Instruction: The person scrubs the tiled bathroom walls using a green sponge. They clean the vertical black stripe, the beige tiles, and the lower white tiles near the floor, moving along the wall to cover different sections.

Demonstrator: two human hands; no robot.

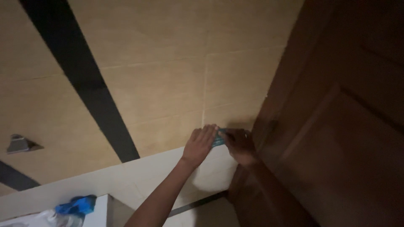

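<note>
1. One tiled wall (160, 80) fills most of the frame, its tan tiles crossed by a broad black stripe (90, 84) that runs from the top left down to the lower middle. Below the tan tiles sits a paler band of tiles (126, 176), slanting because the camera is tilted.
2. A dark brown wooden door (336, 126) takes up the right third of the frame, its edge meeting the wall just beside the hands.
3. The left hand (198, 144), just right of the centre and slightly below it, lies flat with fingers together and pressed on the wall. It seems to pin down one end of a small blue-green object (219, 138), so its grip is a flat press rather than a closed hold.
4. The right hand (240, 145) is in shadow against the door edge. Its fingers curl at the other end of the blue-green object, apparently pinching it, though the dimness leaves me unable to tell how firmly.
5. The blue-green object lies between the two hands, against the wall where tan tile meets the pale band. What it is stays too small and blurred to say.
6. At the lower left of the frame, a blue crumpled thing (76, 205) rests on something pale and shiny.
7. A small metal wall fitting (20, 144) sits at the left edge.
</note>
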